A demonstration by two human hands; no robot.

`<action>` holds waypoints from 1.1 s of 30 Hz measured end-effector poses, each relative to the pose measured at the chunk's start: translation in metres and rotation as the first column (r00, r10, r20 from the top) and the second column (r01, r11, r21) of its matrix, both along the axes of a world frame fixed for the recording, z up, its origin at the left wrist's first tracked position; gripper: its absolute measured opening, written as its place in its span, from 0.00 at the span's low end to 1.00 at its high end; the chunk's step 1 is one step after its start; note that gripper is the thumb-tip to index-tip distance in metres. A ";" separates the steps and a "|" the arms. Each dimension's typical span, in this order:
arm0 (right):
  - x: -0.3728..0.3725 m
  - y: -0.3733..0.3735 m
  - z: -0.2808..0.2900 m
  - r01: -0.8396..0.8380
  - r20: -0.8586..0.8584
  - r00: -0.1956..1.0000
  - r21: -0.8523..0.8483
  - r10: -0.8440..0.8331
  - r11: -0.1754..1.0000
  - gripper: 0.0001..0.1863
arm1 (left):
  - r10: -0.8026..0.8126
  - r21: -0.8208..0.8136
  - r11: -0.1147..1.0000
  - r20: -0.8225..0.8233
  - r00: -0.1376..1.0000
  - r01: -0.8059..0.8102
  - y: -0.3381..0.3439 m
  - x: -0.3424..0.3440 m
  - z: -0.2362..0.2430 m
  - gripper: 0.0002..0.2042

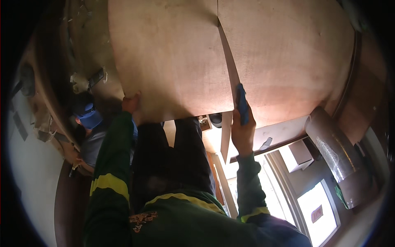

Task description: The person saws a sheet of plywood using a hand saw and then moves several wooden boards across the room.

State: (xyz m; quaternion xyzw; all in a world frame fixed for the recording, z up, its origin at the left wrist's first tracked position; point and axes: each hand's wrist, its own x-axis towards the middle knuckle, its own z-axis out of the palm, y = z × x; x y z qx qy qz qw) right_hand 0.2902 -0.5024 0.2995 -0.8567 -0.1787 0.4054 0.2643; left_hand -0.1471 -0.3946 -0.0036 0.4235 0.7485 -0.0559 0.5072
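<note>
A large pale plywood panel (164, 57) spans the upper view, beside a second board (288, 57), with a dark, narrowing gap or strip along their seam. My left hand (131, 103) has its fingers closed on the left panel's lower edge. My right hand (242, 129) is at the lower end of the seam, closed round a slim blue object (242, 99), perhaps a tool; I cannot make out exactly what it is. My dark trousered legs show below the panel.
A co-worker in a blue cap (86, 113) is close at my left. A long brown wrapped roll (335, 152) lies at the right, near a white box (292, 158). A bright doorway or window (273, 193) shows at the lower right.
</note>
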 end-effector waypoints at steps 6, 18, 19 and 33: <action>0.043 0.082 -0.124 -0.198 0.228 0.962 0.191 0.152 0.962 0.19 | 0.035 -0.108 0.994 0.057 0.998 -0.029 0.021 0.039 0.043 0.42; -0.002 -0.020 0.013 -0.002 0.045 0.999 -0.008 0.003 1.000 0.22 | 0.067 -0.135 0.989 0.046 0.997 -0.060 0.002 0.007 -0.004 0.42; -0.003 -0.021 0.023 -0.001 0.055 0.999 -0.020 0.002 1.000 0.22 | 0.068 -0.094 0.994 0.081 0.994 -0.061 0.007 0.009 0.000 0.41; 0.024 0.032 -0.086 -0.112 0.103 0.989 0.088 0.103 0.990 0.23 | -0.061 0.043 0.997 0.010 0.998 0.061 0.005 0.002 0.005 0.39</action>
